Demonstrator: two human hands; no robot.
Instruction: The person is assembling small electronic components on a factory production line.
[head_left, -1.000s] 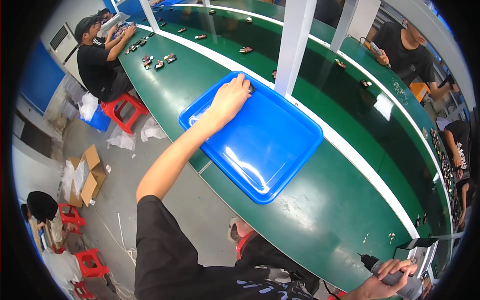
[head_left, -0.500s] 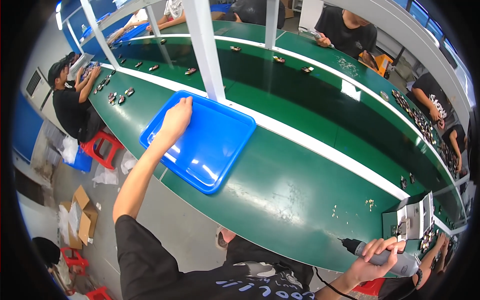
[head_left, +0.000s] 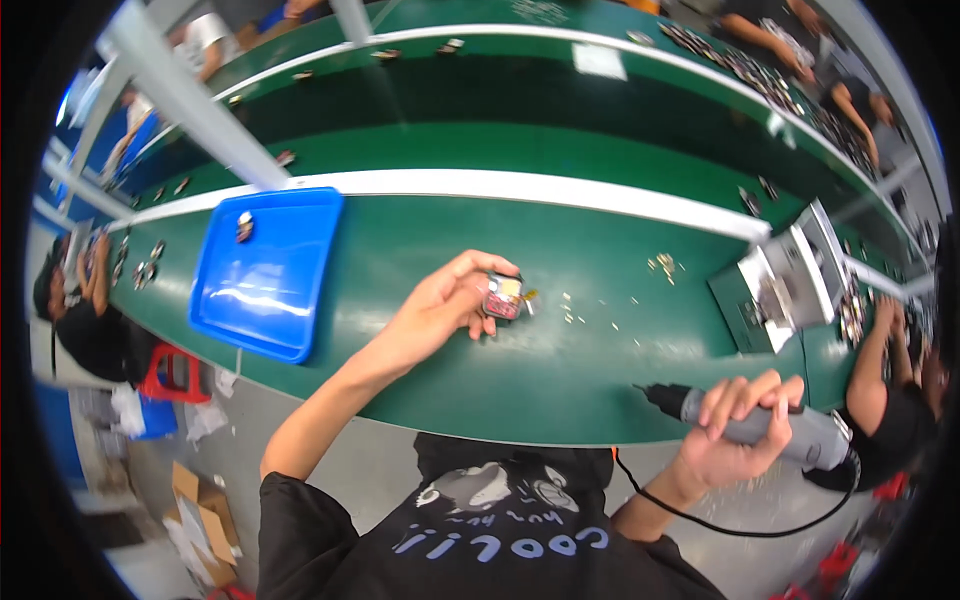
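Over the middle of the green workbench, my left hand (head_left: 440,308) is closed around a small electronic module (head_left: 503,297), held between thumb and fingers. Red and pale parts show on its face, and a short yellowish tab sticks out at the side. My right hand (head_left: 738,425) grips a grey electric screwdriver (head_left: 790,436) with a black nose; its thin bit points left and touches nothing. To the left lies a shallow blue tray (head_left: 262,300) with one similar small part (head_left: 245,227) in its far corner.
Small brass-coloured pieces (head_left: 664,266) are scattered on the bench (head_left: 420,225). A metal box-like device (head_left: 775,285) stands at the right. Beyond the white rail (head_left: 520,188) runs a dark belt carrying modules. The screwdriver's black cord (head_left: 720,532) loops below. Co-workers sit left and right.
My left hand has left the blue tray and is now at the bench middle with a module. A small part is now visible in the tray. The view has swung right; the screwdriver stays in my right hand.
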